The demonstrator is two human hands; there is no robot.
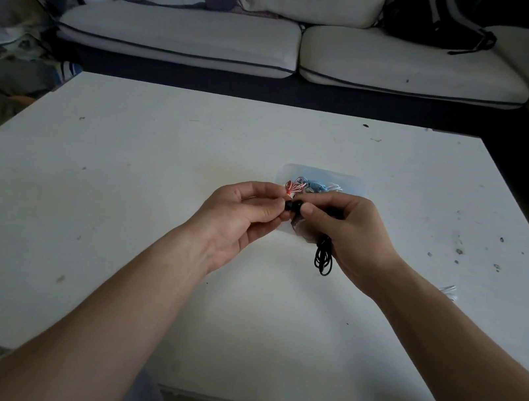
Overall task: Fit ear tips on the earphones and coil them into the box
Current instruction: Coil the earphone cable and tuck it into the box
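Both hands meet above the middle of the white table (115, 211). My right hand (347, 237) grips a pair of black earphones, pinching one earbud (297, 206) at the fingertips. The coiled black cable (323, 260) hangs from that palm. My left hand (239, 217) pinches a small black ear tip (288, 205) against the earbud. Just behind the hands lies a clear plastic box (356, 183) holding red-and-white, blue and white earphones (314, 186); its near part is hidden by my fingers.
A small clear wrapper or bag (449, 292) lies on the table to the right of my right forearm. A white sofa (280, 47) with cushions and a black backpack (437, 16) stands beyond the table's far edge.
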